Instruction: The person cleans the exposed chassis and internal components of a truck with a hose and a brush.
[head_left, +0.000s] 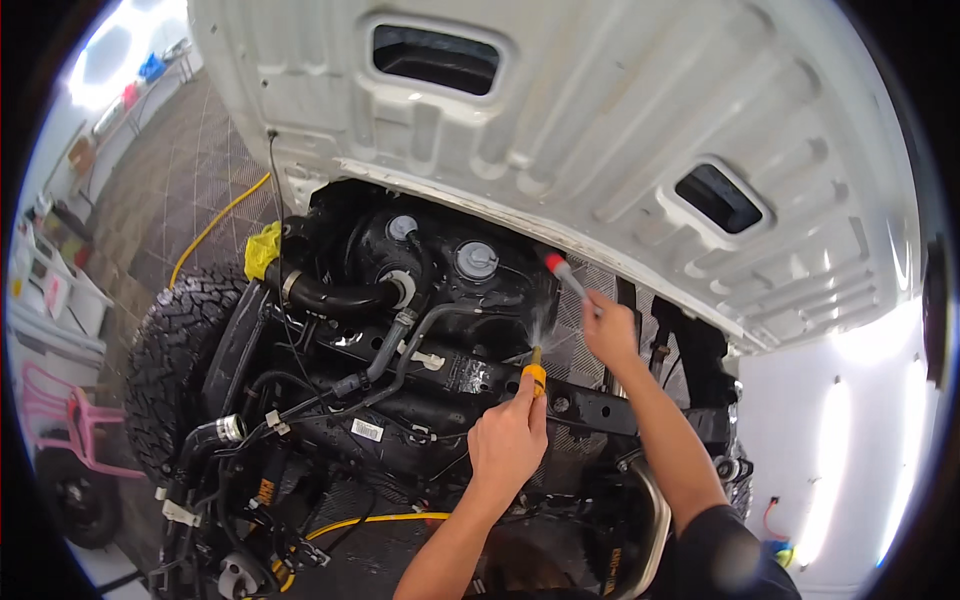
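Note:
My left hand (510, 442) grips a yellow hose nozzle (535, 375) with a brass-coloured tip. Water sprays from the tip up towards the right end of a black plastic fuel tank (480, 300). In my right hand (611, 330) is a brush (570, 276) with a pale handle and a red end, held above the gap to the right of the tank; its bristles cannot be made out. Wet black frame rail (472, 375) crosses below the tank. Two grey round fittings sit on the tank, one of them a large pump cap (477, 259).
A white truck bed (585, 135) stands tilted up beyond the frame. A knobbly tyre (176, 360) is on the left, near a filler hose end (262, 251) wrapped in yellow. Yellow hose (375, 519) runs below the frame. A curved metal pipe (652, 510) rises at lower right. A pink chair (82, 427) stands far left.

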